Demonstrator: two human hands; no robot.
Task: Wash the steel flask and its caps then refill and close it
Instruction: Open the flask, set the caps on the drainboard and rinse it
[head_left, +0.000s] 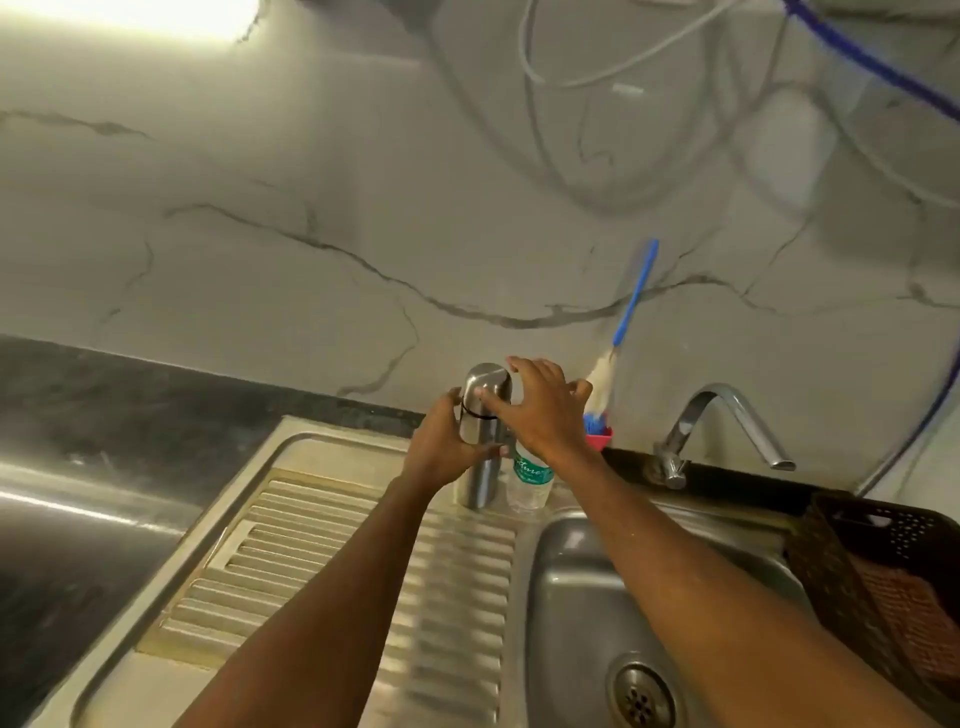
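Note:
A steel flask (480, 470) stands upright at the back of the ribbed drainboard (332, 561), its rounded steel cap (488, 382) on top. My left hand (447, 452) grips the flask's body from the left. Beside and just over the cap is my right hand (540, 410), fingers spread, thumb touching the cap's side. A clear plastic water bottle (530, 483) with a green label stands right of the flask, partly hidden by my right wrist.
The sink basin (582, 613) with its drain (641, 701) lies at lower right, the tap (727, 421) behind it. A blue-handled bottle brush (631, 301) stands in a pink holder (600, 439) against the marble wall. A brown plastic basket (893, 571) sits at the right edge.

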